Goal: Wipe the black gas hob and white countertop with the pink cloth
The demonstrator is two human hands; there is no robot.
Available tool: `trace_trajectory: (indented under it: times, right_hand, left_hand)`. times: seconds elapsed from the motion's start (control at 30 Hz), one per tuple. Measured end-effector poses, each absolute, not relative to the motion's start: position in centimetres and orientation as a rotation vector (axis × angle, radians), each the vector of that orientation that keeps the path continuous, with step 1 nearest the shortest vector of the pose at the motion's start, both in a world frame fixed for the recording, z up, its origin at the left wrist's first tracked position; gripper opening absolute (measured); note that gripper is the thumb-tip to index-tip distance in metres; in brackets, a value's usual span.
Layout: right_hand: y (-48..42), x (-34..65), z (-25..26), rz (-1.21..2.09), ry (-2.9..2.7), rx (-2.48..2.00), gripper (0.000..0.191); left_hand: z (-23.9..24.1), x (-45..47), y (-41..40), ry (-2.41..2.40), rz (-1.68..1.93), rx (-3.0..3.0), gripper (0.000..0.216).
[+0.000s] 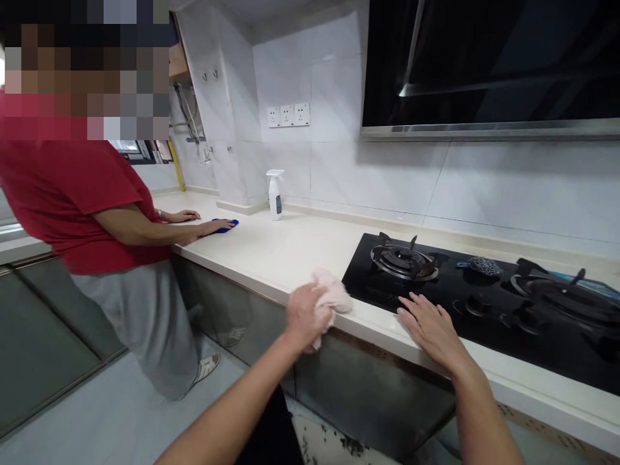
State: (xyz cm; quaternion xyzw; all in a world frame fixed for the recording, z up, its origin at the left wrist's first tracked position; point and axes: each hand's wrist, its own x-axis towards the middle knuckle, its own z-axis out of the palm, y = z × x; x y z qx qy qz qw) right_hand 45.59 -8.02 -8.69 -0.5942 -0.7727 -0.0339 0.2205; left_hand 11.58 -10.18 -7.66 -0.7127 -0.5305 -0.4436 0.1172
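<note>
My left hand (304, 315) is closed around a crumpled pale pink cloth (333, 290) at the front edge of the white countertop (290, 245). Part of the cloth hangs over that edge. To the right, my right hand (429, 326) lies palm down with its fingers stretched out, holding nothing. Its fingertips reach the front rim of the black gas stove (356, 274), near the left burner (404, 258). Between the two burners rests a dark metal mesh scrubber (479, 266).
A co-worker in a red shirt (97, 200) stands at the left, one hand on a blue cloth (225, 225). A white spray bottle (275, 197) stands near the wall. A black range hood (484, 64) overhangs the stove. The right burner (571, 290) has a raised grate.
</note>
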Motion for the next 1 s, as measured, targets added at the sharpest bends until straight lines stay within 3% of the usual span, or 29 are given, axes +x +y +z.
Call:
trace_trajectory:
  times: [0.2,0.37,0.7,1.0]
  right_hand:
    - [-8.2,46.6,-8.0,0.15,-1.975,-1.526,0.065]
    - [-7.5,47.9,-9.1,0.148,-2.023,-1.489,0.065]
    - [-6.6,48.0,-10.3,-0.037,-2.107,-1.554,0.063]
    - [-7.4,47.1,-9.5,-0.013,-2.097,-1.567,0.066]
  left_hand:
    - [-9.8,24.0,-12.7,-1.148,-1.396,-2.334,0.053]
    - [-10.3,25.0,-12.3,-1.096,-1.242,-2.422,0.06]
    - [-10.2,9.2,-9.9,-1.313,-1.193,-2.212,0.056]
    - [-4.6,-8.9,-5.5,-2.204,-1.107,-1.671,0.041]
